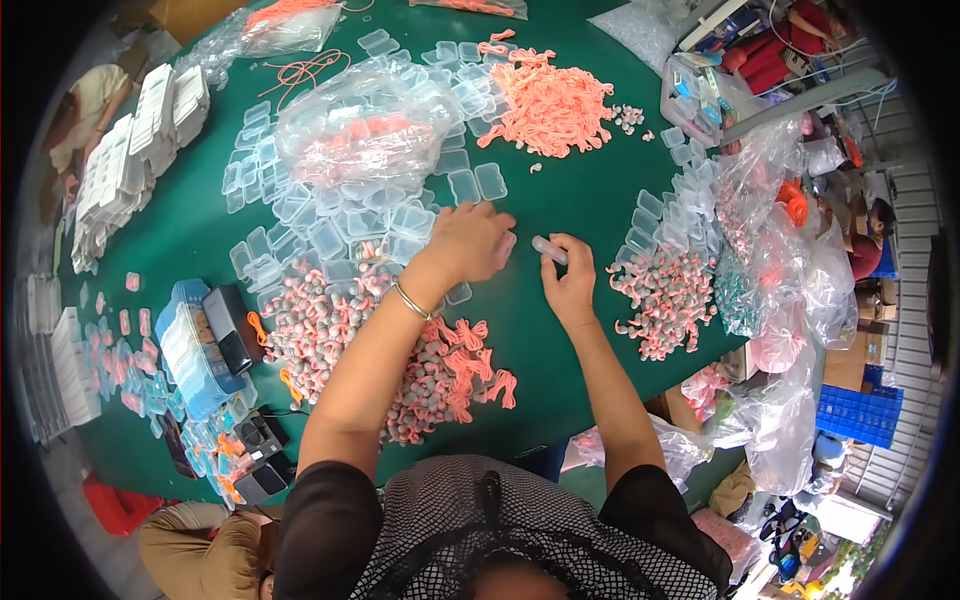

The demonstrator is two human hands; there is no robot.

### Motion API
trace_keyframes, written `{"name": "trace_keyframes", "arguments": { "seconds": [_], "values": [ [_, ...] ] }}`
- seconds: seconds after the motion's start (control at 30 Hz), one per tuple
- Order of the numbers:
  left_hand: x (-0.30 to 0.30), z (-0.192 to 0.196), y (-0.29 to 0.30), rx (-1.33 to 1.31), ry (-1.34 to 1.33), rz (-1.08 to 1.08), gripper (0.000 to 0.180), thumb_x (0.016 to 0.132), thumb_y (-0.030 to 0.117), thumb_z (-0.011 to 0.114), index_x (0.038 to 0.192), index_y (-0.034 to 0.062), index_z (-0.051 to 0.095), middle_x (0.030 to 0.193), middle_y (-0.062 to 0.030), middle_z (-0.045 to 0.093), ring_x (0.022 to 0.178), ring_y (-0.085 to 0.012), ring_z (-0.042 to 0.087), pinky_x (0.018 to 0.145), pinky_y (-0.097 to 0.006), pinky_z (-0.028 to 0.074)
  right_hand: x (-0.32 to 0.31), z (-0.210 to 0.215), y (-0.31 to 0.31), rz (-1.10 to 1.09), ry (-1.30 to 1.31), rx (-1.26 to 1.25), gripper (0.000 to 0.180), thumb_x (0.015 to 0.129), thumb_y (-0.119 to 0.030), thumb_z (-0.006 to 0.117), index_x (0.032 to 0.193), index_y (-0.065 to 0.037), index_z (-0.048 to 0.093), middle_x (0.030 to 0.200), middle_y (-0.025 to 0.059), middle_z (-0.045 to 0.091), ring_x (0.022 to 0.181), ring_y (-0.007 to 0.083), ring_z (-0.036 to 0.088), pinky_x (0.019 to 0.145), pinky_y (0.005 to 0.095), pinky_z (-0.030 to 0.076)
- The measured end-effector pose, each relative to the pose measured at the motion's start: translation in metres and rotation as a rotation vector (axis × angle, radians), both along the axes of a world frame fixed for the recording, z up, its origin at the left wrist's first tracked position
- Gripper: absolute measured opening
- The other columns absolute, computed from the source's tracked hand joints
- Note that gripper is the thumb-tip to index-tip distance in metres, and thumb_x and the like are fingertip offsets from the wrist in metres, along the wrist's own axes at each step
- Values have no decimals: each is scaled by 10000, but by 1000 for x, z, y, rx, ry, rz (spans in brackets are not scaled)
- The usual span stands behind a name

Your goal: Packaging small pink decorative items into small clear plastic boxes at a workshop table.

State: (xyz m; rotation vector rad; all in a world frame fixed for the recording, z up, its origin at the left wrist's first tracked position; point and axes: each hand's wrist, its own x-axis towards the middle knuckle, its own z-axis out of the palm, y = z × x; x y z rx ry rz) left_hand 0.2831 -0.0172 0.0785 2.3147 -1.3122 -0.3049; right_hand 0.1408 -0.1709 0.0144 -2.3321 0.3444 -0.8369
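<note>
My left hand lies palm down on the green table, its fingers curled at the edge of a spread of small clear plastic boxes; whether it holds anything is hidden. My right hand pinches one small clear plastic box just above the table. A heap of small pink-and-grey pieces lies under my left forearm, with orange cord pieces at its near edge. A metal bangle circles my left wrist.
A pile of orange cords sits at the back. A clear bag holds pink pieces. More pink-and-grey pieces and clear boxes lie right. Plastic bags crowd the right edge. White stacked trays and a blue box stand left.
</note>
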Motion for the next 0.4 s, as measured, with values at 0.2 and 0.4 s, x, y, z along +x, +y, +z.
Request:
{"name": "trace_keyframes", "arguments": {
  "seconds": [0.2, 0.4],
  "values": [
    [-1, -8, 8, 136, -139, -34, 439, 750, 53, 646, 1181, 135, 630, 1088, -108, 615, 1027, -304, 589, 822, -417, 492, 1, -7, 1, -40, 27, -54, 234, 794, -27, 666, 1005, -34, 566, 997, 131, 623, 955, 346, 576, 809, 436, 481],
    [4, -24, -3, -252, 31, 124, 391, 785, 92, 638, 1176, 106, 632, 1050, -161, 652, 962, -346, 598, 857, -437, 482, 1, -12, 1, -60, 54, -42, 260, 813, -57, 657, 1051, -49, 551, 1028, 152, 605, 982, 348, 561, 839, 447, 465]
  ]
}}
